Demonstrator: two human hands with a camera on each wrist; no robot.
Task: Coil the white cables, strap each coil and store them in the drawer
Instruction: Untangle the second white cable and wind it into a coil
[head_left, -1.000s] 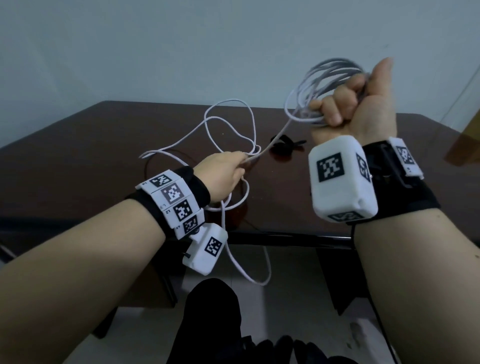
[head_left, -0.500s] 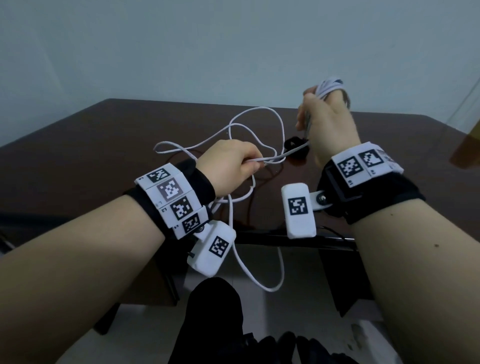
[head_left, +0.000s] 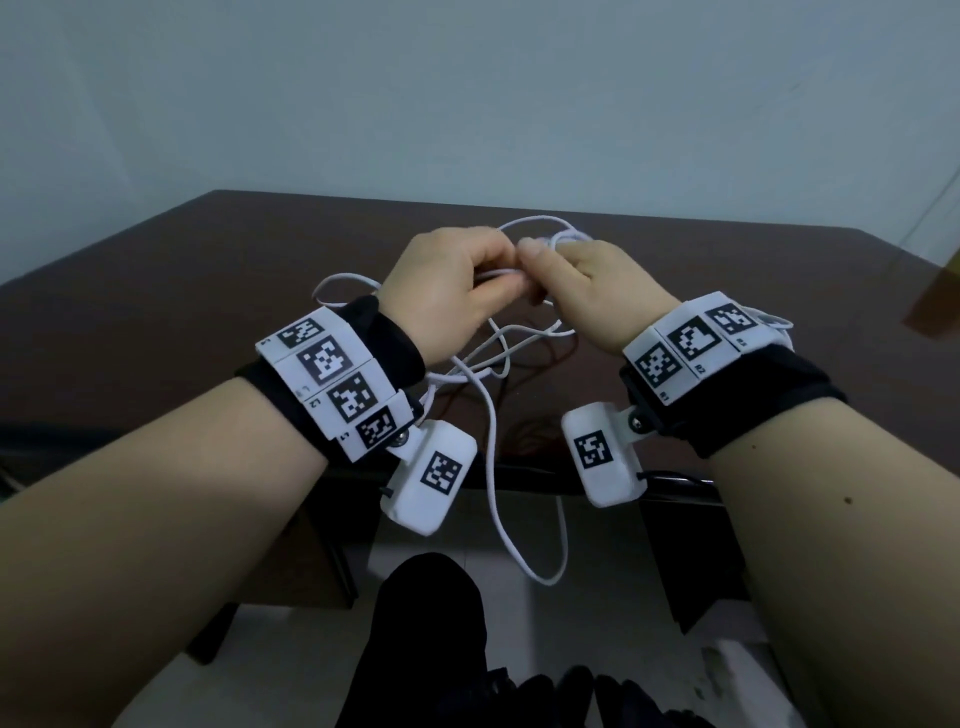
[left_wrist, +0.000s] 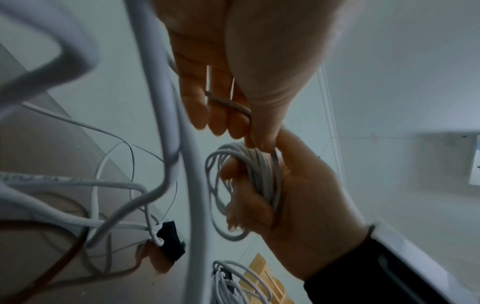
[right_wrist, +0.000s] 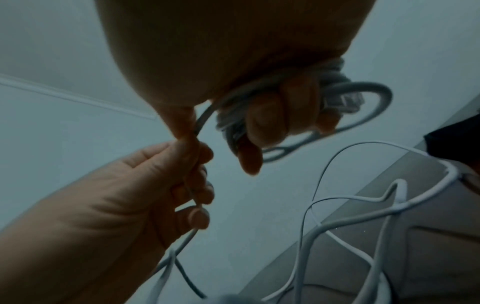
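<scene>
My right hand (head_left: 582, 291) grips a small coil of white cable (left_wrist: 249, 181), its fingers curled through the loops (right_wrist: 285, 98). My left hand (head_left: 467, 291) meets it thumb to thumb above the middle of the table and pinches the strand that leads out of the coil (right_wrist: 193, 185). In the head view the coil is mostly hidden behind my right hand, with only a few loops (head_left: 561, 236) showing. The rest of the cable (head_left: 498, 374) lies in loose tangled loops on the dark table (head_left: 156, 312) under both hands.
One loop of cable (head_left: 545, 566) hangs over the table's front edge toward my knees. A black strap (left_wrist: 170, 240) lies on the table among the loose loops. A second white coil (left_wrist: 233, 283) with a dark band sits beside a wooden object (left_wrist: 262, 273).
My right hand has come down from a raised position with the coil and turned over. My left hand has risen to meet it, and the two now touch above the table.
</scene>
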